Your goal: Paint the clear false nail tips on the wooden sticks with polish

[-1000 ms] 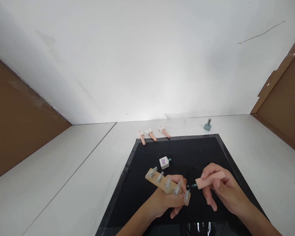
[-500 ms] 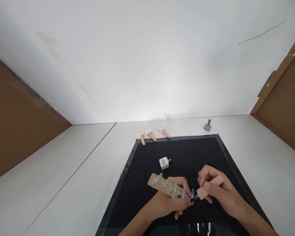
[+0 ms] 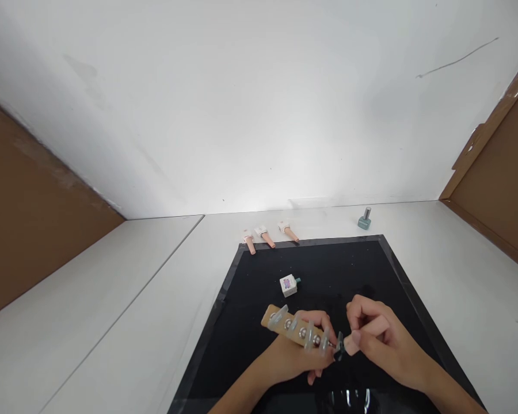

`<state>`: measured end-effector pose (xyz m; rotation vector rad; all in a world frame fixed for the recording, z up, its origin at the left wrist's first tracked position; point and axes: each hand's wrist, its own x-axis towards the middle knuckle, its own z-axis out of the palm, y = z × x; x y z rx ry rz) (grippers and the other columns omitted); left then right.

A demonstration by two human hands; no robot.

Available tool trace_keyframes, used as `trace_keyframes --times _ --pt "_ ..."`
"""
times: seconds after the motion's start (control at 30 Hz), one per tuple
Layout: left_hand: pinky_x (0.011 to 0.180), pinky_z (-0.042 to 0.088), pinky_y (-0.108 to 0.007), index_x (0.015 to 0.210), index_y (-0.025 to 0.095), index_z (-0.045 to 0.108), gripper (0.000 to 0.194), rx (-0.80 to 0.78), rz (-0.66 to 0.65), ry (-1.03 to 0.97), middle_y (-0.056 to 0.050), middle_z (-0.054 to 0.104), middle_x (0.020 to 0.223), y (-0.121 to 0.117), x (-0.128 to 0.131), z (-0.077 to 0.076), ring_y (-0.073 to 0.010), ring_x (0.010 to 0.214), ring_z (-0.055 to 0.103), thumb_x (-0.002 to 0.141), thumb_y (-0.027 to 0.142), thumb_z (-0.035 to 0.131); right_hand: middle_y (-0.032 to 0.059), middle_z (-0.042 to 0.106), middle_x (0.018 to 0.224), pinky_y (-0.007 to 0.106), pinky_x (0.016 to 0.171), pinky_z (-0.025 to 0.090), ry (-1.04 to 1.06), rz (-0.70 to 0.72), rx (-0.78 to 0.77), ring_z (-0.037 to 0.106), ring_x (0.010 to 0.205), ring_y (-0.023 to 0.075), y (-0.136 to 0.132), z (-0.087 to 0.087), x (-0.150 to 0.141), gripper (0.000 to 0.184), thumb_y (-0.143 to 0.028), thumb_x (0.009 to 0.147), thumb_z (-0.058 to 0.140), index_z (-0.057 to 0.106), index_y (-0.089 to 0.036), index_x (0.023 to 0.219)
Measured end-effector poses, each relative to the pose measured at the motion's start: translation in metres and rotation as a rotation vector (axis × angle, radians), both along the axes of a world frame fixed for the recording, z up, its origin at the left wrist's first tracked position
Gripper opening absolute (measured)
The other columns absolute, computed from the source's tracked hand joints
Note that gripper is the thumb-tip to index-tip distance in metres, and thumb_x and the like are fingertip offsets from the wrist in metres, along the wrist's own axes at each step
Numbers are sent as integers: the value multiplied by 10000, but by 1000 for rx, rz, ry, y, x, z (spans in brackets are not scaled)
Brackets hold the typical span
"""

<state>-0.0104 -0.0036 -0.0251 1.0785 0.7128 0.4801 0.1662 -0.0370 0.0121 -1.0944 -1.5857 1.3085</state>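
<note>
My left hand (image 3: 300,351) is closed around a wooden nail-tip stand (image 3: 267,315), a strip with silver studs and several clear false nails (image 3: 309,333) across it. At the strip's right end, one false nail (image 3: 340,340) shows dark green colour. My right hand (image 3: 384,339) pinches the peach cap of a nail polish brush (image 3: 351,344). Its tip meets that end nail, and the bristles are too small to make out clearly. Ahead of the hands, an uncapped white polish bottle (image 3: 288,286) with a purple picture and a green neck lies on the black mat (image 3: 328,264).
Three white polish bottles with peach caps (image 3: 250,245), (image 3: 267,240), (image 3: 290,234) lie along the mat's back edge. A grey-green bottle with a silver cap (image 3: 364,220) stands at the back right. A white wall (image 3: 259,115) rises behind, with brown cardboard (image 3: 501,172) at both sides.
My right hand has turned the brush cap, which now points more toward me and shows less of its length. The end nail looks darker. My left hand and the stand have barely shifted right.
</note>
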Motion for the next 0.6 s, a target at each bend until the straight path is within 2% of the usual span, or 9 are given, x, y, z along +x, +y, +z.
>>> trace_keyframes --times 0.27,0.6 --pt "296 383 -98 630 135 561 220 12 -4 -13 62 525 486 0 1 0 -31 351 484 601 231 757 -54 365 543 213 416 269 -55 -43 117 293 477 101 1 3 -1 220 -267 793 507 384 -214 618" --pt "291 382 -107 633 140 547 236 14 -6 32 67 525 448 -1 0 0 -36 333 474 590 235 758 -54 345 547 223 422 268 -73 -90 126 307 480 108 0 4 -2 195 -262 776 495 392 -219 617"
